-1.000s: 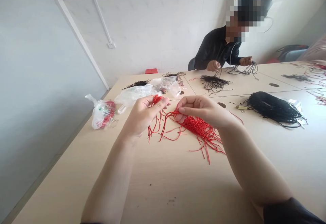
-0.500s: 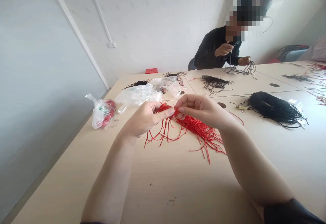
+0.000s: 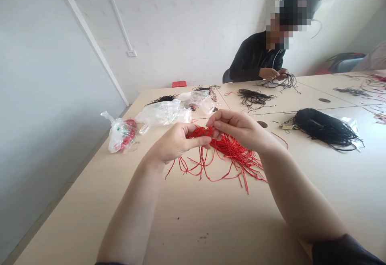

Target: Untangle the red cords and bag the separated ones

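Between my hands is a knotted section of red cord [image 3: 199,132], with several thin ends hanging below it. My left hand [image 3: 177,142] pinches this cord between thumb and fingers. The fingertips of my right hand [image 3: 235,130] are closed on the red cord at its right end; the exact grip is partly hidden behind the fingers. Under and beyond my right hand a thick bundle of red cords [image 3: 238,156] lies on the table, its loose ends fanned toward my right forearm.
To the left sits a clear bag with red contents [image 3: 122,134], near a crumpled plastic bag [image 3: 164,112]. Black cord bundles lie at the back [image 3: 253,98] and at the right [image 3: 325,128], beside a yellow clip [image 3: 287,127]. Across the table [image 3: 120,200] a person [image 3: 253,56] handles black cords.
My left hand has shifted slightly and its thumb now lies flatter on the red cord. The hanging ends have swung and spread lower. The person opposite has brought both hands together.
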`<state>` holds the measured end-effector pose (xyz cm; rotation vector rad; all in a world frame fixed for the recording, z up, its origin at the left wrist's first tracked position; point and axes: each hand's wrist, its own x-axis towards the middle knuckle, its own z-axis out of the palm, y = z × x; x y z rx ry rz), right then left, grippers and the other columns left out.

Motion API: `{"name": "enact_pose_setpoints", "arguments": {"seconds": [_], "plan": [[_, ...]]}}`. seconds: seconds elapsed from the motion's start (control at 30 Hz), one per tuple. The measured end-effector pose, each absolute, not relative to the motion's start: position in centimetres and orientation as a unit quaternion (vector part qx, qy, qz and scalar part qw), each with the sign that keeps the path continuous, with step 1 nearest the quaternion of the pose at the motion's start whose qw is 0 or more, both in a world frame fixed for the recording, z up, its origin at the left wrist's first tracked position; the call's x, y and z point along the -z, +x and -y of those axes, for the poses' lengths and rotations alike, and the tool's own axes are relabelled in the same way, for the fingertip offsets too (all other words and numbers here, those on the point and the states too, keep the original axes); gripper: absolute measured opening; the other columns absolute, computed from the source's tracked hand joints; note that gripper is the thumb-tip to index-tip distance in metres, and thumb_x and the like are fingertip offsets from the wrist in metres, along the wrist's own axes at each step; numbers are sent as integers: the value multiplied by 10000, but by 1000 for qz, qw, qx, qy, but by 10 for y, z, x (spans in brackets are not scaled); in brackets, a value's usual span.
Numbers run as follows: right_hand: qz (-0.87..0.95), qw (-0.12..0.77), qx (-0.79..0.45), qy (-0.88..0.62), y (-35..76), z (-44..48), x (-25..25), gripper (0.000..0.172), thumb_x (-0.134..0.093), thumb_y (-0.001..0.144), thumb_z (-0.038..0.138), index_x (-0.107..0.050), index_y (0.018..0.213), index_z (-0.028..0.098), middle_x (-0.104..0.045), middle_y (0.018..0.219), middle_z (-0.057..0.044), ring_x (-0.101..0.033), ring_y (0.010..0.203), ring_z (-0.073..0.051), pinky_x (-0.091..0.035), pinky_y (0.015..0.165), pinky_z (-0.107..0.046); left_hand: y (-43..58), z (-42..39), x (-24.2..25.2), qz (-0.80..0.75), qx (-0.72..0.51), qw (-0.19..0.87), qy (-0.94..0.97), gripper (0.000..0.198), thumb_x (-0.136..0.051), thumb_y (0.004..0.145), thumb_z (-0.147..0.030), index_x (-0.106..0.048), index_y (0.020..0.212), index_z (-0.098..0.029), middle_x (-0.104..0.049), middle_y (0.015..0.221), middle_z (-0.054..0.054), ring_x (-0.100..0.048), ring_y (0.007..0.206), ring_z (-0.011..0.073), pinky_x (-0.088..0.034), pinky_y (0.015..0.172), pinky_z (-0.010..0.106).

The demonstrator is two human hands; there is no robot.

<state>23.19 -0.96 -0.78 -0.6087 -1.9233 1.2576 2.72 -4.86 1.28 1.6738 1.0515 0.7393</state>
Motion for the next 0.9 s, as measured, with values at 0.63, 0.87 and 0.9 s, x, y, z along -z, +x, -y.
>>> {"name": "enact_pose_setpoints", "arguments": {"seconds": [0.63,0.87,0.9], "plan": [[817,452,-44,-356,216,11,24,197,-535,903,258,-725,954,250,-738,858,-18,-652,746,-181,-463,690,-310,24,33,2,-458,-389,527,601,281,-613,850,-416,-752,924,-182,-749,890,75,-598,781,137,-392,669,246],[795,472,-3,-381,217,12,22,214,-531,903,270,-738,950,251,-739,781,-17,-657,699,-178,-463,666,-306,29,30,7,-388,-449,618,516,310,-551,901,-373,-720,1026,-145,-747,974,102,-687,946,223,-456,937,372],[796,469,-1,-383,217,11,22,218,-527,906,273,-739,951,253,-737,772,-15,-654,690,-176,-461,659,-304,30,30,6,-372,-444,632,515,298,-546,905,-348,-717,1030,-138,-743,999,108,-684,966,232,-461,943,382]]}}
